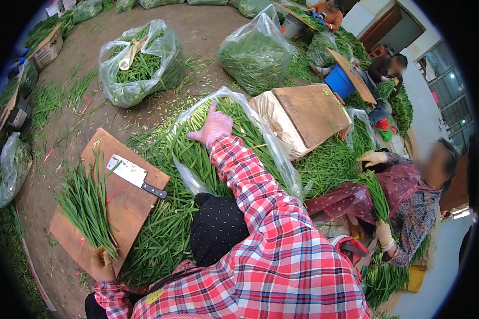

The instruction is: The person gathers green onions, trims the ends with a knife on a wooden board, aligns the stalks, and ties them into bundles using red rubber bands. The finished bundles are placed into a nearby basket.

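My right hand [215, 125], in a thin clear glove, reaches forward over a clear plastic bag [293, 171] of green garlic chives [243, 119]. Its thumb and index finger are spread, and the palm lies against the chives near their pale cut ends. At the lower left, my gloved left hand [103, 265] has bent fingers beside the lower end of a loose bundle of chives [86, 207]. Whether it grips the bundle cannot be seen. That bundle lies on a tilted wooden board [131, 205]. A cleaver [128, 171] with a black handle rests on the board, near a red tie [115, 193].
Loose chives [163, 235] surround my dark-clothed knee [217, 229]. A second wooden board [311, 115] stands ahead to the right. Filled plastic bags [141, 63] [255, 56] stand farther off. A co-worker [407, 199] on the right holds chives; others sit beyond.
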Motion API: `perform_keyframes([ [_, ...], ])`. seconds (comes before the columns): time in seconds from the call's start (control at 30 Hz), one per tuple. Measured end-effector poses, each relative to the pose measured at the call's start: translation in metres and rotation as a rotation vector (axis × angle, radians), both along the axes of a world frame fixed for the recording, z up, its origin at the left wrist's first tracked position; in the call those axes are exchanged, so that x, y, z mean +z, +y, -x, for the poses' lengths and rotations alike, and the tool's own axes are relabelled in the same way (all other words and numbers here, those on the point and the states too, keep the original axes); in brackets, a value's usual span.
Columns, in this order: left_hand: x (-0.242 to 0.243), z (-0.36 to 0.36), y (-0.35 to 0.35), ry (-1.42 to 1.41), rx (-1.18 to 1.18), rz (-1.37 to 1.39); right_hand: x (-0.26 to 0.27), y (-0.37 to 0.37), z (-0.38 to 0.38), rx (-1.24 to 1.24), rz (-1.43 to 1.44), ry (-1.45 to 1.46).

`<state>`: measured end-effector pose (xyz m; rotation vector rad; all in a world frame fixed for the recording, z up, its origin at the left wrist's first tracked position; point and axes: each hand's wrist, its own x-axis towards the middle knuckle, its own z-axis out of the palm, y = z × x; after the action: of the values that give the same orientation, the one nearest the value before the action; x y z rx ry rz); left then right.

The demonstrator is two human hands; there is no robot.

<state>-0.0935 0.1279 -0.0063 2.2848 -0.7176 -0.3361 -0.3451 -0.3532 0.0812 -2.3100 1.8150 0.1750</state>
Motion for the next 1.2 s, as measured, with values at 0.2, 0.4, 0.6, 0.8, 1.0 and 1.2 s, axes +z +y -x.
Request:
perform_keyframes([
  [0.2, -0.005, 0.035, -0.040, 0.152, -0.261, -0.011, -0.010, -0.037, 0.006, -0.143, -0.026, 0.062],
  [0.4, 0.010, 0.054, -0.049, 0.323, -0.366, 0.013, -0.018, -0.043, 0.033, -0.135, 0.014, -0.389],
  [0.6, 0.009, 0.058, -0.123, 0.400, -0.438, 0.283, -0.038, 0.043, 0.073, 0.162, 0.274, -0.783],
  [0.8, 0.018, 0.130, -0.278, 0.294, -0.635, 0.236, -0.034, 0.061, 0.057, 0.336, 0.301, -0.834],
  [1.0, 0.025, 0.168, -0.331, 0.054, -0.655, 0.212, -0.008, 0.020, 0.106, 0.166, 0.694, -0.864],
  [1.2, -0.002, 0.163, -0.328, 0.848, -0.269, 0.222, -0.023, 0.017, 0.139, 0.190, 0.414, -0.605],
])
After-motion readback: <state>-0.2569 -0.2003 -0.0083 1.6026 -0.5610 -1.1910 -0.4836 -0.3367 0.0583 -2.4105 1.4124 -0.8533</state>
